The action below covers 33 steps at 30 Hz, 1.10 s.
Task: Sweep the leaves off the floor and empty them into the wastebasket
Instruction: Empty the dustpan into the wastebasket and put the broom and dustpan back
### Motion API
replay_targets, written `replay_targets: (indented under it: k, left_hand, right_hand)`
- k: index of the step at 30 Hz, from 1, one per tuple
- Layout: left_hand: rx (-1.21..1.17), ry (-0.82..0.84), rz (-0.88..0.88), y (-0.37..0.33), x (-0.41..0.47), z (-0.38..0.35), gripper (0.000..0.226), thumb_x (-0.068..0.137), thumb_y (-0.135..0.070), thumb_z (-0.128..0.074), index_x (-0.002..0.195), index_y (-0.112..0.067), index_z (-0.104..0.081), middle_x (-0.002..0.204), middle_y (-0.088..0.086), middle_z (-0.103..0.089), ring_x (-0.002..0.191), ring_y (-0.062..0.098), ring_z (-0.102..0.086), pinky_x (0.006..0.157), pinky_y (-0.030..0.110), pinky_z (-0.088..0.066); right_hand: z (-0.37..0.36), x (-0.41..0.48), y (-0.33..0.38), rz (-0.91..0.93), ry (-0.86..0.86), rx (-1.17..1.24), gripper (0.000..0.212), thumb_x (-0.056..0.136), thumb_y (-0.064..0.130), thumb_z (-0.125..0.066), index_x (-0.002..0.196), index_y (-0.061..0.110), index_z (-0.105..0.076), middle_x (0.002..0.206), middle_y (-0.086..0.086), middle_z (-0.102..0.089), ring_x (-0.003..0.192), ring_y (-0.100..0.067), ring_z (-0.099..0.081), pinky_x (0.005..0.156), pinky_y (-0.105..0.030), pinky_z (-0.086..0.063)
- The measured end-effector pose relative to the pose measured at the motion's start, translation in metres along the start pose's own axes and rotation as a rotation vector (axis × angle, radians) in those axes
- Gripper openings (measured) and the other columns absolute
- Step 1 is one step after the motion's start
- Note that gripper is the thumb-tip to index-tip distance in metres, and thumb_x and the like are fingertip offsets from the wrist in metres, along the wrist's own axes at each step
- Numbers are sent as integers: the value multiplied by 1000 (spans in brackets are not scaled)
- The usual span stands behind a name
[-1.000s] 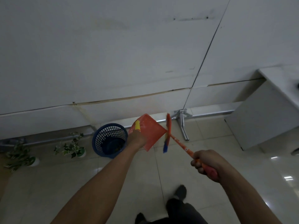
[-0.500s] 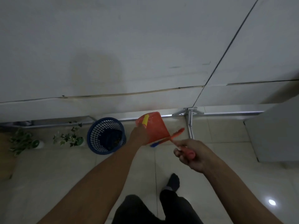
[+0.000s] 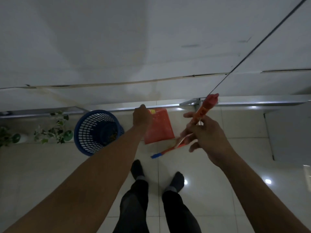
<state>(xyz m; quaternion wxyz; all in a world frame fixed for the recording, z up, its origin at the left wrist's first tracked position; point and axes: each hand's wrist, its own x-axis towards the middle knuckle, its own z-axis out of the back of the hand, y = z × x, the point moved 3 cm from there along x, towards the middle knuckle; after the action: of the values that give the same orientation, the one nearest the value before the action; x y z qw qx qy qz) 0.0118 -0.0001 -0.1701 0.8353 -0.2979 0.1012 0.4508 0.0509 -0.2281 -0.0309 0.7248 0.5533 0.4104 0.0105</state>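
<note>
My left hand (image 3: 142, 117) grips the handle of an orange dustpan (image 3: 159, 127), whose pan hangs down just right of the blue mesh wastebasket (image 3: 96, 132). Leaf bits lie at the bottom of the wastebasket. My right hand (image 3: 204, 132) holds an orange hand broom (image 3: 204, 110) by its shaft; the handle end points up toward the wall and the blue-tipped brush end (image 3: 156, 155) points down-left, below the dustpan. The broom is blurred by motion.
A white wall runs along the back with a metal rail and bracket (image 3: 193, 103) at its foot. Small potted plants (image 3: 53, 130) stand left of the wastebasket. A grey cabinet (image 3: 289, 133) is at the right. My own legs and feet (image 3: 156, 180) stand on pale floor tiles.
The dustpan has come away from over the wastebasket and hangs lower to its right. My right hand has swung the broom round, handle up and brush down. The view has tilted downward.
</note>
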Motion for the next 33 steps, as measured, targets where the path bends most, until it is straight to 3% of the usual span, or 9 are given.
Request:
replay_targets:
  k: [2,5,8,10,14,19,25,30,33]
  left_hand:
    - [-18,-6,-21,-10,22,0,25,87,-8,-54,110,1,-58,112,20,-61,103,35,-60,80,36,-50]
    - [-100,41,-11,-23,47,4,30,81,-7,-62,111,-2,-63,110,14,-66,101,31,-64,79,32,-53]
    - [-188,100,-39,-32,65,9,36,78,-7,-68,114,-8,-66,116,11,-68,105,29,-64,85,28,-51]
    - [-297,166,4,-35,74,13,40,79,-8,-69,119,-9,-66,120,12,-67,108,30,-65,94,35,-54]
    - [-395,277,42,-41,91,19,46,83,-2,-63,129,-4,-58,128,17,-60,116,33,-60,98,45,-53]
    - [-354,359,20,-49,97,20,57,85,-4,-59,140,-8,-46,135,17,-54,123,33,-54,105,46,-47]
    - [-289,389,-52,-48,109,36,70,82,-11,-66,146,-17,-40,138,11,-52,124,32,-52,104,47,-48]
    - [-297,389,-94,-47,113,50,79,86,-13,-65,155,-24,-27,155,7,-38,132,29,-47,92,31,-51]
    - [-305,359,-138,-44,105,59,73,88,-15,-66,152,-24,-34,156,6,-38,135,27,-45,86,26,-43]
  right_hand:
    - [-6,18,2,107,-90,-455,20,96,40,-54,110,29,-64,77,-3,-71,55,-25,-68,50,-39,-60]
    - [-24,44,13,280,-131,-757,31,98,41,-48,105,16,-67,90,-7,-66,72,-21,-63,70,-42,-57]
    - [-43,71,35,447,-171,-791,33,99,39,-49,89,11,-65,77,-7,-62,65,-21,-59,61,-35,-51]
    - [-52,90,51,495,-220,-808,33,99,40,-48,85,13,-63,70,-2,-59,59,-16,-58,53,-27,-46]
    - [-62,136,64,387,-275,-761,34,97,45,-50,90,15,-65,68,6,-59,58,-10,-57,53,-23,-42]
    - [-61,177,70,326,-331,-692,37,92,51,-55,98,18,-70,72,4,-64,59,-11,-61,60,-25,-52]
    - [-66,208,77,281,-332,-697,27,93,42,-59,107,20,-67,80,4,-68,56,-4,-60,54,-19,-44]
    - [-70,211,82,245,-374,-669,34,93,44,-57,112,17,-67,89,0,-73,61,-15,-67,63,-24,-54]
    - [-72,204,80,201,-380,-650,35,93,43,-58,114,16,-65,90,-2,-74,62,-18,-69,69,-33,-59]
